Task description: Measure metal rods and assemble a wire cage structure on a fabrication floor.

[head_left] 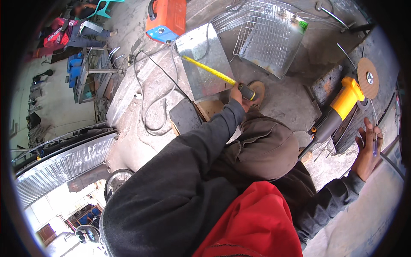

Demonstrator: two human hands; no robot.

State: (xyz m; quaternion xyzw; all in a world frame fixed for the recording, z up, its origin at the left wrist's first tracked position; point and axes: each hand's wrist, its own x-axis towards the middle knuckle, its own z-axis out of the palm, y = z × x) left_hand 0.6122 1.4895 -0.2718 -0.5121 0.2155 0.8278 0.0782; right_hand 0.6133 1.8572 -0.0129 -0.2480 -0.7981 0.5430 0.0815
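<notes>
My left hand (236, 95) is closed around a tape measure (247, 91). Its yellow blade (209, 70) runs out to the upper left over a flat sheet of shiny metal (205, 58). Off to the right, my right hand (366, 153) is closed on a slim tool (375, 145) with a purplish handle and what looks like a thin metal shaft; its exact kind is unclear. Just beyond that hand lies a yellow and black angle grinder (341, 104), fitted with a brown disc (367, 73).
An orange and blue machine (166, 21) stands beyond the sheet, its cables (147, 107) looping over the floor. Wire mesh (263, 32) lies over another metal sheet (282, 62). A dark block (185, 115) sits near my left forearm. Another person (64, 36) is at the far left.
</notes>
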